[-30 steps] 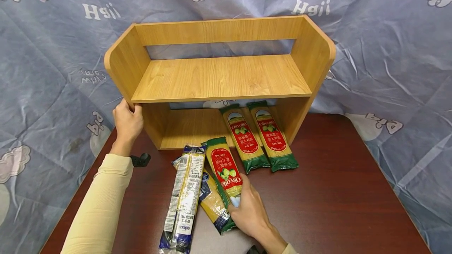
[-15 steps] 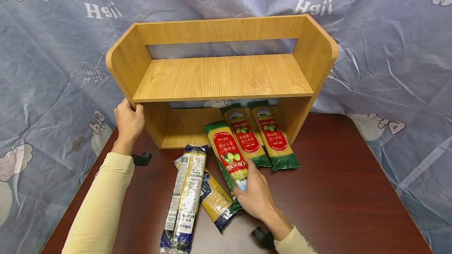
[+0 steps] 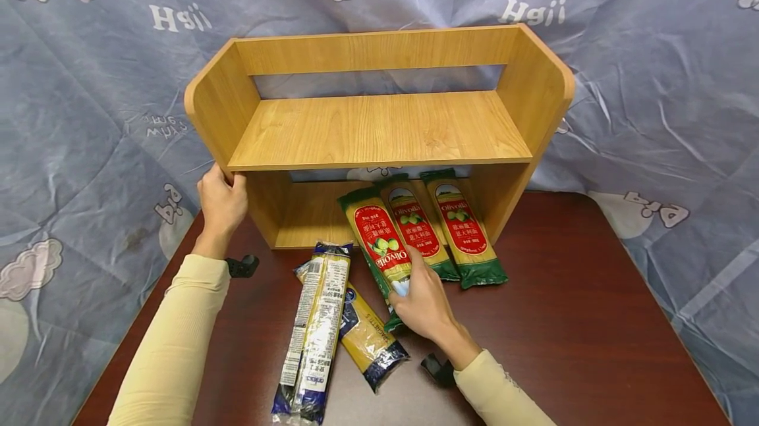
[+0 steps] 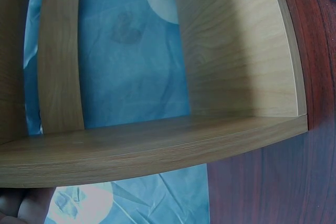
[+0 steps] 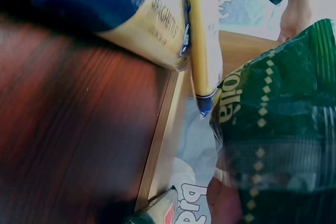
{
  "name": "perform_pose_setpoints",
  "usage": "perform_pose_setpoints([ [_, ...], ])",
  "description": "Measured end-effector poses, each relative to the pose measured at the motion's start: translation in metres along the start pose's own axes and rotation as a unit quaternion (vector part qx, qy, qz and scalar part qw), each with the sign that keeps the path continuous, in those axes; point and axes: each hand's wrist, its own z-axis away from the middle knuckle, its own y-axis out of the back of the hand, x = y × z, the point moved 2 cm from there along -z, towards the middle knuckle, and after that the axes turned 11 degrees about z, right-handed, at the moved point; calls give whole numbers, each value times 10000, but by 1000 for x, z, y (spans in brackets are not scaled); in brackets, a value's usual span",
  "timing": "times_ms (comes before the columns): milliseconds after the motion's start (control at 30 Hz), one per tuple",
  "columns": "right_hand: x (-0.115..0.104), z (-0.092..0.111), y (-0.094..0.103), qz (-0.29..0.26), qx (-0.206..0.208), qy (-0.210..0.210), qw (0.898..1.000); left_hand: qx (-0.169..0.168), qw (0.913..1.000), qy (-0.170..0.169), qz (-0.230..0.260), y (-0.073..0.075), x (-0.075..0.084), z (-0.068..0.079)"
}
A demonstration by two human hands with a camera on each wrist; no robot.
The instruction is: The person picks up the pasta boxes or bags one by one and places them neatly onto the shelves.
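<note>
My right hand (image 3: pixel 423 301) grips the lower end of a red, yellow and green spaghetti pack (image 3: pixel 379 235), its print upside down in the head view. The pack's far end is over the lower board of the wooden shelf (image 3: pixel 379 166), left of two similar spaghetti packs (image 3: pixel 406 215) (image 3: pixel 465 228) lying partly on that board. The right wrist view shows the held pack's green end (image 5: pixel 283 108) close up. My left hand (image 3: pixel 222 209) holds the front edge of the shelf's left side panel; in the left wrist view, only a few fingers (image 4: pixel 31 205) show below the panel.
On the dark red table (image 3: pixel 569 334), blue-and-yellow pasta packs (image 3: pixel 314 334) lie side by side at front centre. They partly cover a slanted spaghetti pack (image 3: pixel 367 337). A patterned blue cloth (image 3: pixel 640 97) hangs behind the shelf.
My right hand has moved the spaghetti pack away from me, off the blue-ended pack and over the lower board, beside the other two. My left hand stays on the shelf's side.
</note>
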Motion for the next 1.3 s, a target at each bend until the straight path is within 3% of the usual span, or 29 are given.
perform_pose_setpoints([
  [767,5,-48,-22,63,-58,-84,9999,49,10000,-66,-7,-2,2,-1],
  [1300,8,-69,-51,27,-319,-61,9995,115,9999,-68,-8,-3,-2,-1],
])
